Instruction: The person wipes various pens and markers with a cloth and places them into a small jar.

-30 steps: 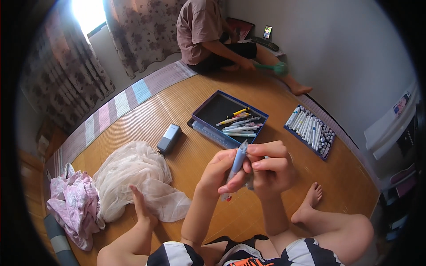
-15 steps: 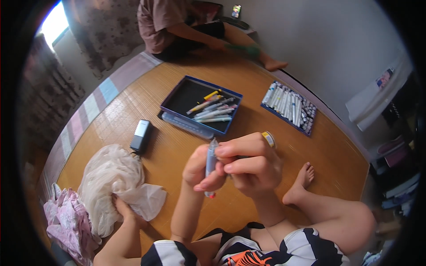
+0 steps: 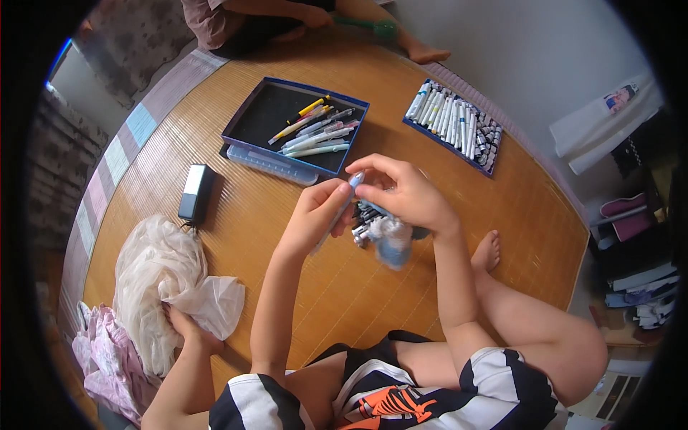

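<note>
Between my two hands a slim pen [image 3: 334,217] slants, its pale tip uppermost. My left hand [image 3: 314,215] is closed around its barrel. The thumb and forefinger of my right hand [image 3: 408,192] pinch its upper end. Just under my right hand hangs or lies a fluffy blue-and-white thing [image 3: 393,247], blurred; whether that hand holds it I cannot make out. Behind it lie several dark and silvery pens [image 3: 364,228], partly hidden by my fingers. Beyond my hands, a dark blue box tray [image 3: 251,118] holds several loose pens [image 3: 315,129], with a translucent blue case [image 3: 272,165] along its near side.
A tray of white markers [image 3: 451,122] lies at the far right. To the left are a black-and-silver device [image 3: 196,193], crumpled cream cloth [image 3: 161,261] and pink cloth [image 3: 111,351]. Another person [image 3: 265,25] sits at the far edge with a green object [image 3: 385,29].
My view has tipped downward, so the trays sit higher. The pen now leans more, and my right hand has turned over its upper end. The fluffy thing and pens below have come into sight.
</note>
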`<state>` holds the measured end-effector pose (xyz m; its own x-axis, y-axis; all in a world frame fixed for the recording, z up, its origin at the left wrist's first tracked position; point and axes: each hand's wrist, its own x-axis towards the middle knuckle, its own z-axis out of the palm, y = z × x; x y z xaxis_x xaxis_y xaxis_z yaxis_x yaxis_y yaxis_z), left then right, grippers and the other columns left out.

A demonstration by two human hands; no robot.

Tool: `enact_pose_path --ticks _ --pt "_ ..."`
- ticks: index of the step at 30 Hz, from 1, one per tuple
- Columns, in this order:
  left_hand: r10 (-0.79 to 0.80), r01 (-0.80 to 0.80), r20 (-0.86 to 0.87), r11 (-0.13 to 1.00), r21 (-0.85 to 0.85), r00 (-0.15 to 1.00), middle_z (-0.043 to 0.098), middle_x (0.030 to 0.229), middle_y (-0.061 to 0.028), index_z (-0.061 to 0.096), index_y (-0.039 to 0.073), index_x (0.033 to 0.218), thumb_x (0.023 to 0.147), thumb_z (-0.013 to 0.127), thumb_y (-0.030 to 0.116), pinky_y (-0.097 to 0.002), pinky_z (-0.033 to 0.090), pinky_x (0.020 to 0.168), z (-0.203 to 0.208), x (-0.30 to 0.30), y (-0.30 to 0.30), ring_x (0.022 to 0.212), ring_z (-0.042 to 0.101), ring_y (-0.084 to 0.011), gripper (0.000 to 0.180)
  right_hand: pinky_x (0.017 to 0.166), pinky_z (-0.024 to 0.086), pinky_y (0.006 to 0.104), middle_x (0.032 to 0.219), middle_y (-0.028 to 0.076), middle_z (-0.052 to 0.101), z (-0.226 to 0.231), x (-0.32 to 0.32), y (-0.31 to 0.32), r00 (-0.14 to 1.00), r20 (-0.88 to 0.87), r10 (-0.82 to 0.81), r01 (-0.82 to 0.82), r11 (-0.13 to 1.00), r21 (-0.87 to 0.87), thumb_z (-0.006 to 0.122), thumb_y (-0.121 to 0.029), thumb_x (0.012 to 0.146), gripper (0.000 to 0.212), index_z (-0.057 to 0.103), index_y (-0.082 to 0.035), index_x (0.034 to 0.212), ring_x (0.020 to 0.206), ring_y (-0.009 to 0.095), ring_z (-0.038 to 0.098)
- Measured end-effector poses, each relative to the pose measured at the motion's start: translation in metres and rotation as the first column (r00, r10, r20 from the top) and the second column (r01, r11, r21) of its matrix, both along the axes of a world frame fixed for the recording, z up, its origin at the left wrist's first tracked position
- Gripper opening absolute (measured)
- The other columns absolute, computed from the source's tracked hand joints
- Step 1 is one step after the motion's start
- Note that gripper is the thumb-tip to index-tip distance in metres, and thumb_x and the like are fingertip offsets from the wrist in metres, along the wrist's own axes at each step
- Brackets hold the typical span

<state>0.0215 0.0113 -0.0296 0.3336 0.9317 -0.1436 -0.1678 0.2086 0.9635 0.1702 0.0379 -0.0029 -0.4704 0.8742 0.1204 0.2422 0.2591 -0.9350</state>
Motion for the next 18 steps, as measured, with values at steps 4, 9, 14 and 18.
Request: enact_pose_path --ticks 4,9,14,18 --pt "-0.063 0.075 -0.176 0.995 0.063 0.982 0.046 0.054 0.0006 0.051 0.002 0.075 0.079 0.042 0.025 -0.0163 0.033 0.042 -0.013 -0.004 0.001 0.046 0.041 -0.0042 0.025 0.056 0.041 0.0198 0.064 0.005 0.054 -0.008 0.005 0.001 0.999 0.047 0.010 -0.002 0.988 -0.153 0.056 -0.008 0.068 0.016 0.052 0.002 0.081 0.060 0.008 0.050" --pt "-0.069 0.086 -0.159 0.991 0.106 0.985 0.047 0.058 -0.0015 0.052 0.002 0.077 0.077 0.045 0.020 -0.0187 0.036 0.051 -0.027 -0.003 0.008 0.055 0.044 -0.0075 0.020 0.055 0.040 0.0177 0.064 0.004 0.054 -0.008 0.012 0.006 1.000 -0.005 -0.002 0.001 0.976 -0.220 0.058 -0.008 0.066 0.014 0.054 0.002 0.074 0.060 0.007 0.050" --pt "0.487 0.016 -0.393 0.612 0.791 0.780 0.045 0.075 -0.0083 0.051 0.005 0.087 0.061 0.056 0.001 -0.0237 0.037 0.059 -0.024 0.006 0.009 0.072 0.043 -0.0176 0.027 0.052 0.039 0.0179 0.066 0.003 0.051 0.005 0.014 0.001 0.995 0.055 -0.078 0.080 0.996 -0.030 0.060 -0.004 0.063 0.013 0.054 0.000 0.073 0.057 0.006 0.047" --pt "0.301 -0.090 -0.219 0.753 0.652 0.928 0.044 0.076 -0.0074 0.049 0.003 0.085 0.056 0.052 -0.008 -0.0221 0.037 0.059 -0.036 0.005 0.004 0.070 0.043 -0.0161 0.031 0.048 0.038 0.0242 0.064 0.006 0.044 -0.018 -0.018 -0.016 0.984 0.164 -0.070 0.004 0.928 0.372 0.060 -0.005 0.058 0.014 0.049 -0.001 0.066 0.054 0.015 0.048"
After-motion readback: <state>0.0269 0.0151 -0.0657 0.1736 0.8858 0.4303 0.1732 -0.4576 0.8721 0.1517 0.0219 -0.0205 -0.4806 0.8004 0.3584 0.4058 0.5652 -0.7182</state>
